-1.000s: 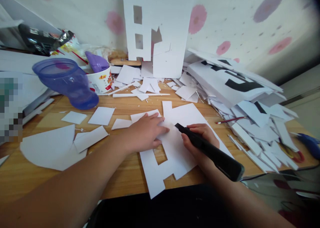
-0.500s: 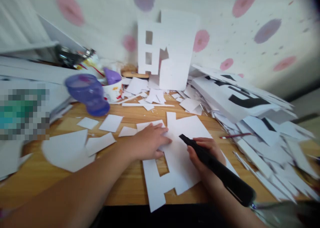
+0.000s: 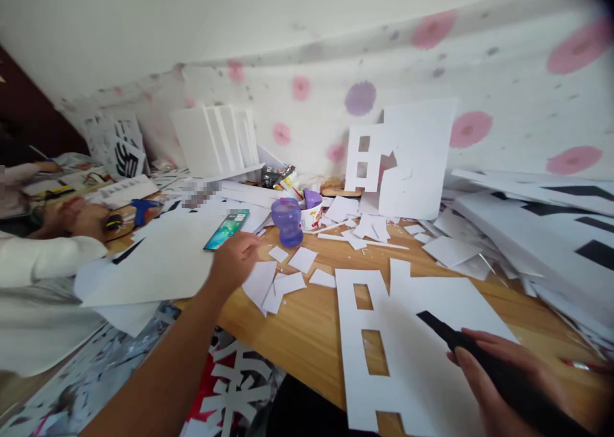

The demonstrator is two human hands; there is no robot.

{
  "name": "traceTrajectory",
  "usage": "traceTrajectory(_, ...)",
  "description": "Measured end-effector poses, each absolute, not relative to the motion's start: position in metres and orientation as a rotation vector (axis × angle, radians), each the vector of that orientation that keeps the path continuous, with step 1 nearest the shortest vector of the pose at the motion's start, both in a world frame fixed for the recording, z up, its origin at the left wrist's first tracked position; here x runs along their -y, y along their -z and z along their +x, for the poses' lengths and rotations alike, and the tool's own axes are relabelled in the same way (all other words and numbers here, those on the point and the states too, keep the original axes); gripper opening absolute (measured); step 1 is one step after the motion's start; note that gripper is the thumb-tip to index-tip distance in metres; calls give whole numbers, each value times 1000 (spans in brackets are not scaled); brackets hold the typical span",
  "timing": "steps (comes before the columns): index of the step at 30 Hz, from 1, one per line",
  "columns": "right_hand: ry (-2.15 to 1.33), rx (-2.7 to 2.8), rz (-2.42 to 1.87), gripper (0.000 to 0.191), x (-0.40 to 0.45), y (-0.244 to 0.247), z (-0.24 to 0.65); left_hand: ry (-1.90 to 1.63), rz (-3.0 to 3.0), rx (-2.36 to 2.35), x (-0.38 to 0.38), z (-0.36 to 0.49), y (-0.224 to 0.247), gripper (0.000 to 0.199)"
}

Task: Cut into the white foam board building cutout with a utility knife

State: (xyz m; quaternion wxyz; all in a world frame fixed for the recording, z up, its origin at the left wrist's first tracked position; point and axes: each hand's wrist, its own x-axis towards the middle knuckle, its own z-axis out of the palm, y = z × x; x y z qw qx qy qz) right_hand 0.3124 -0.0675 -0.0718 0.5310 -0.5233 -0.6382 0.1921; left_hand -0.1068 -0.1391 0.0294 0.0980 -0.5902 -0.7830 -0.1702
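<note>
My right hand (image 3: 503, 366) is wrapped round a black hand-held cutter (image 3: 480, 354), its flat dark tip over a white cut-out board (image 3: 432, 334). The board lies on the wooden table and has rectangular openings along its left strip. My left hand (image 3: 235, 261) is off the board, at the near edge of a phone (image 3: 226, 230) with a lit blue-green screen. Its fingers stretch to the right, loosely bent, with nothing visible in them. Small white offcuts (image 3: 303, 259) lie just right of that hand.
A purple cup (image 3: 288, 222) stands behind the offcuts. White cut-out panels (image 3: 417, 162) lean on the back wall. White boards and scraps (image 3: 537, 232) pile up at right. Another person's sleeve (image 3: 52, 258) and hands are at far left, near a blue glue gun (image 3: 142, 212).
My left hand has lifted off the white board and moved left to the phone. The view has turned left. The cutter stays in my right hand above the board.
</note>
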Motion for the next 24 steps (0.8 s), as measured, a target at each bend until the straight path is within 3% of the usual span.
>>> traceTrajectory(3,-451,1562,-1248,40,67,67,312,392,-1328,2491,152,-165,-14,40)
traceTrajectory(7,-508,1528,-1240,40,77,54,303,171,-1215,2651,157,-206,-1,46)
traceTrajectory(14,-522,1437,-1221,40,77,58,297,63,-956,2782,166,-239,-5,77)
traceTrajectory(24,-581,1455,-1326,39,83,50,298,57,-1243,2617,154,-230,21,55)
